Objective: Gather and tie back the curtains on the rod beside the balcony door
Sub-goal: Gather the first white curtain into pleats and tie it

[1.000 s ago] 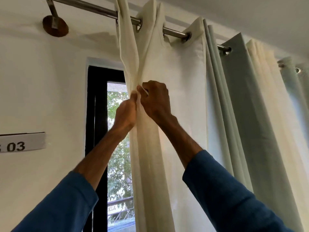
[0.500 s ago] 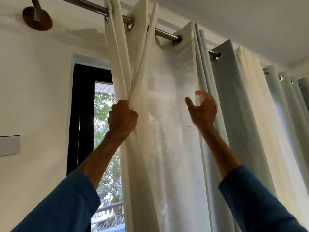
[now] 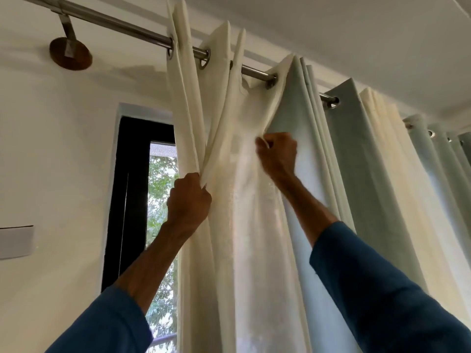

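Left hand [image 3: 189,197] fists the gathered cream fabric curtain folds [image 3: 201,128] — long axis vertical. Right hand [image 3: 277,155] pinches the next cream pleat edge [image 3: 274,108], lying to the right of the bundle — likely drawn leftward next.

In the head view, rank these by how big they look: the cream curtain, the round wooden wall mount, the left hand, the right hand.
1. cream curtain
2. left hand and right hand: near alike, unranked
3. round wooden wall mount

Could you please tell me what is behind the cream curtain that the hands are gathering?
Left of the cream curtain, a black door frame and green trees outside show. The curtain itself glows with daylight, but covers the rest of the opening.
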Available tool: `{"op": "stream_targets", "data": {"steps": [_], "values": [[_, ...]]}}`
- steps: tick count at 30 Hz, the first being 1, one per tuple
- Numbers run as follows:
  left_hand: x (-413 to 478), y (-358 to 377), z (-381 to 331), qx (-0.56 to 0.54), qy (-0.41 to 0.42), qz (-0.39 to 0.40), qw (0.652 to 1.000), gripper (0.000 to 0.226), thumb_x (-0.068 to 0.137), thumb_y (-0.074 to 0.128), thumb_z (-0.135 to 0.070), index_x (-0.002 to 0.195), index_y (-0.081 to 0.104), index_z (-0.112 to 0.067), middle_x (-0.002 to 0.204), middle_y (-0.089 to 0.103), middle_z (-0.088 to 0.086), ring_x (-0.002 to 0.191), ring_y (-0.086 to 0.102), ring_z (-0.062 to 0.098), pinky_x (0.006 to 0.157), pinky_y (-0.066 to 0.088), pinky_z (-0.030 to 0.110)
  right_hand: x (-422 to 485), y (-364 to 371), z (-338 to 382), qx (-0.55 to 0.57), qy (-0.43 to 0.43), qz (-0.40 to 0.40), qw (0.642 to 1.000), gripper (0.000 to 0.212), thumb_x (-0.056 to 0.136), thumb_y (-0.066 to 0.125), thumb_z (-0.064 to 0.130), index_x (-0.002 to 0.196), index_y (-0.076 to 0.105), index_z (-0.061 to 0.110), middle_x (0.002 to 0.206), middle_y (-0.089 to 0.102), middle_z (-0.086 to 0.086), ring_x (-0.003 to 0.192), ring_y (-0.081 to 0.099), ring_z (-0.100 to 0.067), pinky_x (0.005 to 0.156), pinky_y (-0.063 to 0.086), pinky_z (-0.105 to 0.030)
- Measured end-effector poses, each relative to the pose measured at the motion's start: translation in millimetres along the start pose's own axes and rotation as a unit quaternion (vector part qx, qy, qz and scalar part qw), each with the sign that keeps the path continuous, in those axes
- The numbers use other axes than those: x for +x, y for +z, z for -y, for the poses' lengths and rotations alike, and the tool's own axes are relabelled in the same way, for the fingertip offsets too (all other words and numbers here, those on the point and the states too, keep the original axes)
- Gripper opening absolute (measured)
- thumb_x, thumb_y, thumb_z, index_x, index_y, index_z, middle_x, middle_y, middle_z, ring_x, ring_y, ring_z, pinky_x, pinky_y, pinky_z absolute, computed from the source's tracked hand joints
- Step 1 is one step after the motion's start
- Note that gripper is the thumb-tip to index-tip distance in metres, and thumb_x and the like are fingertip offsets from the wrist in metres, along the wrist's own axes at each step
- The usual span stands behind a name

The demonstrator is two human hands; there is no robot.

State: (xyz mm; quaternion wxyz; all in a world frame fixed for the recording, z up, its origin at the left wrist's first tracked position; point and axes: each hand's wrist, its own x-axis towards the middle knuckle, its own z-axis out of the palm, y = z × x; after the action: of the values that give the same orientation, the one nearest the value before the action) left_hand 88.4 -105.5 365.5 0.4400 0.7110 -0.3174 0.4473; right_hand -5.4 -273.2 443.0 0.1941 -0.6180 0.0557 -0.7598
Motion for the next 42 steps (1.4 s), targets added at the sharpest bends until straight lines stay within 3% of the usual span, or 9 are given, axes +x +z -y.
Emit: {"op": "stream_targets", "data": {"steps": [4,6,11,14,20,26,30,35,42], "values": [[6,4,-1,-0.015,0.028,0.019,0.999,0.033,0.100,0.051,-0.026,0.116,0.059,0.003,0.117,0.062,0.025,0.107,0.059,0.046,0.081,0.046,0.042,-31,29,70,0.025,-0.169,0.060,0.983,0.038,0.091,0.067,0.010,0.054,0.060,0.008,0.051,0.048,0.002,0.047,0.045,-0.009,0.053,0.047,-0.032],[8,3,-1,-0.034,0.020,0.030,0.999,0.035,0.102,0.047,-0.029,0.114,0.060,0.002,0.116,0.063,0.023,0.107,0.061,0.044,0.079,0.045,0.038,-38,34,89,0.029,-0.201,0.057,0.978,0.047,0.090,0.066,0.009,0.048,0.047,0.011,0.049,0.037,0.004,0.045,0.035,-0.006,0.052,0.039,-0.031],[-4,-6,9,-0.035,0.047,0.024,0.998,0.031,0.098,0.055,-0.023,0.114,0.060,0.003,0.116,0.064,0.025,0.109,0.059,0.046,0.090,0.048,0.045,-64,30,51,0.046,-0.123,0.036,0.991,0.047,0.091,0.068,0.019,0.051,0.048,0.004,0.046,0.047,-0.007,0.044,0.038,-0.010,0.053,0.043,-0.033],[-30,-6,11,-0.070,0.051,0.051,0.995,0.029,0.094,0.059,-0.022,0.116,0.057,-0.004,0.113,0.067,0.020,0.105,0.062,0.045,0.089,0.053,0.047,-122,22,25,0.066,-0.088,0.083,0.990,0.044,0.093,0.067,0.020,0.052,0.055,0.009,0.044,0.049,0.001,0.044,0.045,-0.009,0.054,0.042,-0.020],[-127,7,37,-0.113,0.046,0.069,0.990,0.033,0.093,0.065,-0.024,0.121,0.053,-0.010,0.100,0.065,0.001,0.082,0.064,0.020,0.071,0.050,0.025,-243,-10,-9,0.162,0.029,0.163,0.973,0.010,0.092,0.069,0.018,0.094,0.079,0.016,0.077,0.074,0.008,0.061,0.070,-0.010,0.052,0.059,-0.035],[-260,35,83,-0.160,-0.017,0.114,0.980,0.035,0.089,0.072,-0.022,0.119,0.059,-0.011,0.096,0.064,-0.009,0.074,0.058,0.005,0.065,0.044,-0.002,-382,-56,-50,0.109,0.103,0.180,0.972,0.015,0.090,0.073,0.017,0.105,0.077,0.017,0.090,0.074,0.008,0.074,0.067,-0.005,0.060,0.048,-0.011],[-350,48,108,-0.173,-0.071,0.165,0.968,0.032,0.090,0.069,-0.018,0.120,0.062,-0.009,0.098,0.068,-0.006,0.077,0.058,0.004,0.069,0.043,-0.003,-469,-90,-78,0.101,0.213,0.224,0.946,0.013,0.093,0.071,0.019,0.105,0.076,0.020,0.090,0.074,0.007,0.077,0.070,-0.011,0.058,0.056,-0.024],[-439,58,135,-0.172,-0.129,0.246,0.945,0.022,0.097,0.061,-0.021,0.115,0.068,-0.009,0.098,0.073,-0.002,0.078,0.065,0.006,0.071,0.051,0.004,-566,-128,-99,0.063,0.282,0.289,0.913,0.012,0.096,0.069,0.021,0.107,0.073,0.023,0.098,0.069,0.008,0.086,0.068,-0.009,0.061,0.053,-0.021],[-501,63,150,-0.180,-0.173,0.344,0.905,0.026,0.103,0.051,-0.033,0.121,0.065,-0.021,0.099,0.076,-0.005,0.079,0.072,0.003,0.073,0.060,0.021,-621,-165,-97,0.132,0.345,0.393,0.842,0.051,0.092,0.070,0.019,0.138,0.050,0.024,0.126,0.064,0.017,0.114,0.064,-0.005,0.089,0.055,-0.020]]}}
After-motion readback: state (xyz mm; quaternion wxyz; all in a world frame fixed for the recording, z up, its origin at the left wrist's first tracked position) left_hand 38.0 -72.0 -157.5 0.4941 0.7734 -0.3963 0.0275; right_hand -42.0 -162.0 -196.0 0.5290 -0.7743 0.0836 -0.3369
